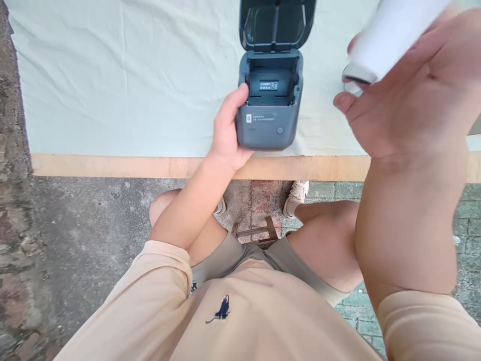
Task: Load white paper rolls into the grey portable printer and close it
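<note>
At the near edge of a cloth-covered table (112,75), the left hand (227,133) grips the side of a grey label printer (270,108), lid open. Steadying it squarely should ease loading. At right, the raised right hand (409,95) clasps a white paper roll (387,35), blurred and cut off by the frame.

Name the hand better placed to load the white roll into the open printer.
Probably the right hand: it already holds the white roll above the table, while the left hand grips the printer by its side.
</note>
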A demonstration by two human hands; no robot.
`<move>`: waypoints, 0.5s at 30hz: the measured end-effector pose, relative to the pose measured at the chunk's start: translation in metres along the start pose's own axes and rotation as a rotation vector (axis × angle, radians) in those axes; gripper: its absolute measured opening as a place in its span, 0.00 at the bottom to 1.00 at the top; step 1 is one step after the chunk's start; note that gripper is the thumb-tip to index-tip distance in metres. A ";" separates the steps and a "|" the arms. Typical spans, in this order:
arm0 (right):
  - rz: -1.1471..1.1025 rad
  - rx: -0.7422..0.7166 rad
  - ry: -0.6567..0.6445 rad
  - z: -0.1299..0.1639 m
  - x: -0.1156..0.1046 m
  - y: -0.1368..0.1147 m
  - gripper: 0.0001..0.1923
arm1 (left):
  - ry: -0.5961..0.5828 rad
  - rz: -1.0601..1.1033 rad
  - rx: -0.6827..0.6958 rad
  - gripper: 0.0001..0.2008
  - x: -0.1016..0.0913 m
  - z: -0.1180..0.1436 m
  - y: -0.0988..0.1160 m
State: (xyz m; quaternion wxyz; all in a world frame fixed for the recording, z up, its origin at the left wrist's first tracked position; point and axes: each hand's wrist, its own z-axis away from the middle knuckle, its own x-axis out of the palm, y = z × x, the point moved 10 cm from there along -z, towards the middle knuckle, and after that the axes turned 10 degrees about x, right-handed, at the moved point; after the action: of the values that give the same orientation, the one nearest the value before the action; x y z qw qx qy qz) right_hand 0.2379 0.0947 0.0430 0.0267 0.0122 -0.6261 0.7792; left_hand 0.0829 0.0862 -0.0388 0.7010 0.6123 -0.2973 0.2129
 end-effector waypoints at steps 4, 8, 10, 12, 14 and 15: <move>-0.190 0.223 0.010 -0.002 -0.009 0.046 0.11 | 0.087 -0.063 -0.014 0.16 -0.014 -0.003 0.000; -0.003 0.081 0.069 0.002 -0.013 0.049 0.10 | 0.076 -0.086 -0.010 0.16 -0.015 -0.002 -0.003; 0.087 0.056 0.066 0.001 -0.008 0.052 0.11 | 0.079 -0.094 -0.021 0.18 -0.014 -0.001 -0.007; 0.191 0.054 0.018 -0.001 0.003 0.056 0.10 | 0.087 -0.117 -0.032 0.20 -0.013 -0.001 -0.009; 0.298 0.041 -0.013 -0.002 0.012 0.057 0.10 | 0.106 -0.135 -0.020 0.22 -0.014 -0.001 -0.008; 0.349 0.028 0.005 -0.003 0.013 0.056 0.10 | 0.115 -0.137 -0.013 0.22 -0.014 -0.002 -0.007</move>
State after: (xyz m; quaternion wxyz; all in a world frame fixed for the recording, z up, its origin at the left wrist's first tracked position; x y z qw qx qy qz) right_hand 0.2222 0.0858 -0.0116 -0.1073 -0.0984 -0.6076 0.7808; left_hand 0.0778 0.0880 -0.0540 0.7337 0.6135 -0.2152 0.1975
